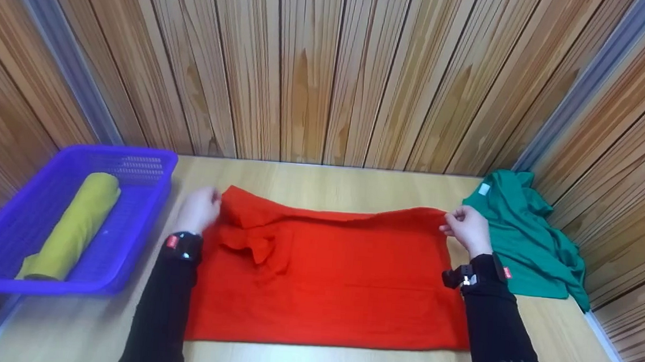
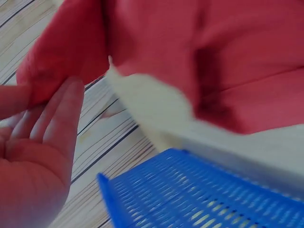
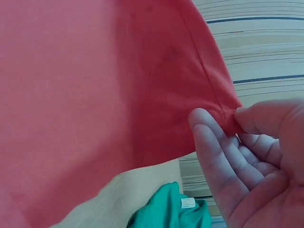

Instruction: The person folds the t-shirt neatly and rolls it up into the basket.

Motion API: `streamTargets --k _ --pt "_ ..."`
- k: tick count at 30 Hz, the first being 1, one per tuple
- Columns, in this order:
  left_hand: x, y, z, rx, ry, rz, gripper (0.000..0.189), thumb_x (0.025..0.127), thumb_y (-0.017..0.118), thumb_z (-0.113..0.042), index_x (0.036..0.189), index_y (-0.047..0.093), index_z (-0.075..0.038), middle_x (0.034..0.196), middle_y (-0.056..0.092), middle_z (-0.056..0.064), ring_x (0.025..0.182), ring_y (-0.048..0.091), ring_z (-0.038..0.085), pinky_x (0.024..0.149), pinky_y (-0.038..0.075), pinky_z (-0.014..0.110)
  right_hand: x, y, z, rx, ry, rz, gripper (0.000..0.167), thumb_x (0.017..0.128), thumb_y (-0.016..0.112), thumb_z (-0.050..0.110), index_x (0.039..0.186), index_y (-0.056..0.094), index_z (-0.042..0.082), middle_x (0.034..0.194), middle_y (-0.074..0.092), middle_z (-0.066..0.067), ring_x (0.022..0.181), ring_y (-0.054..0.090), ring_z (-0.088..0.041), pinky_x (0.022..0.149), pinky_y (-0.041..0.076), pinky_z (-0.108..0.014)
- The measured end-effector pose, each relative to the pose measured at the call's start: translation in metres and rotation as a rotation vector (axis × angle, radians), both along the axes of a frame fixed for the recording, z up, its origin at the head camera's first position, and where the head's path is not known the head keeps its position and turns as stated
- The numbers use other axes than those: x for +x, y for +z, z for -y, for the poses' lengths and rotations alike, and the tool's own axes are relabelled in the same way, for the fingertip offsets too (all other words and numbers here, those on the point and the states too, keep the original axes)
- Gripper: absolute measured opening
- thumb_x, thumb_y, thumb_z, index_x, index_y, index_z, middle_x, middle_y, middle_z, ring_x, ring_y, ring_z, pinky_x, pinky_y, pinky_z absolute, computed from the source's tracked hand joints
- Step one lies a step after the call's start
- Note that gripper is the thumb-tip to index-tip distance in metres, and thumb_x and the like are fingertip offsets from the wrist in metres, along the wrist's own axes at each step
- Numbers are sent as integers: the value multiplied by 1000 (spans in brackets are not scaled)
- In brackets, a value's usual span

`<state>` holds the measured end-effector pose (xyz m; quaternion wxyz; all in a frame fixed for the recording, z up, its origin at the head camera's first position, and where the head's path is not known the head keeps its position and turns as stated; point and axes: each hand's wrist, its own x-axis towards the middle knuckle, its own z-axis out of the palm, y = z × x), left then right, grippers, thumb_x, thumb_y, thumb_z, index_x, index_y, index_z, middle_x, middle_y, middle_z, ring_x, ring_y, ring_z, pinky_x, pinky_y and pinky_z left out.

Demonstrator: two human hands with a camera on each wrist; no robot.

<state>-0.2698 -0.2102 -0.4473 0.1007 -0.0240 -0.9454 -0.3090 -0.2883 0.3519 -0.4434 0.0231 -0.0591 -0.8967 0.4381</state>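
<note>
A booth-like enclosure (image 1: 630, 157): plank-patterned walls (image 1: 318, 73) on three sides of a pale tabletop (image 1: 322, 186)

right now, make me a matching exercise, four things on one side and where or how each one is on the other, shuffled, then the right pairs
Things
1. red cloth
2. green cloth
3. yellow cloth
4. basket

Places and states
A. rolled up into a long bundle
B. on the person's left, with something lying inside it
C. pinched by the left hand and the right hand, near the two ends of its far edge
D. lying loose and rumpled on the person's right

Right pairs: 1-C, 2-D, 3-A, 4-B
</note>
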Motion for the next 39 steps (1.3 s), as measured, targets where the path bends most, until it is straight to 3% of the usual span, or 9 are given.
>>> streamTargets --k 5,10,16,19,23,27,30,34,39 --pt "4 -17 2 -118 -109 130 3 89 60 -1 88 57 0 84 62 16 84 60 38 77 47 51 2 -3 -1 8 18 16 18 101 54 12 106 52 -5 101 63 -24 77 71 -18 75 56 -26" --pt "8 -16 3 -173 -153 195 10 88 63 -3 95 57 1 85 62 17 85 60 38 80 47 52 5 -3 -4 5 25 15 19 100 54 12 106 52 -6 101 64 -25 78 72 -19 75 56 -25" --pt "19 -3 -5 -278 -141 63 28 85 70 -6 108 60 8 104 61 27 99 58 46 88 46 58 6 -3 -4 13 27 14 20 100 55 13 106 53 -6 100 65 -24 78 72 -20 74 56 -23" --pt "26 0 -12 -251 -275 24 36 81 78 -10 110 65 6 107 64 23 102 57 41 92 45 55 6 -4 -4 13 27 20 20 101 55 13 107 52 -6 101 64 -24 82 72 -24 76 56 -26" --pt "34 -1 -23 -267 -462 89 40 74 87 -19 110 73 -6 103 64 8 101 54 30 91 46 47 6 -4 -3 11 32 16 20 101 55 13 107 52 -6 102 64 -26 84 72 -27 78 56 -29" --pt "37 -10 -35 -368 -508 68 38 70 90 -21 106 76 -15 99 60 1 98 51 25 85 46 43 6 -5 -3 -6 39 13 21 100 55 12 108 52 -7 103 63 -27 82 72 -25 76 56 -27" --pt "33 -19 -43 -390 -547 -67 22 72 88 -15 90 76 -15 88 58 1 89 52 25 77 45 41 6 -6 -4 -17 38 23 22 100 56 13 110 52 -7 103 63 -25 81 72 -24 74 56 -25" --pt "26 -24 -47 -340 -502 -170 9 77 82 -9 80 74 -12 78 61 1 81 54 25 73 46 40 6 -5 -5 -16 30 31 22 100 56 13 109 52 -7 101 63 -24 80 72 -23 74 56 -26" --pt "20 -21 -47 -193 -269 -101 5 83 78 -7 87 75 -9 80 68 4 84 61 28 80 49 44 6 -5 -6 -17 28 20 20 100 56 12 106 53 -7 99 64 -24 76 71 -19 73 57 -27"
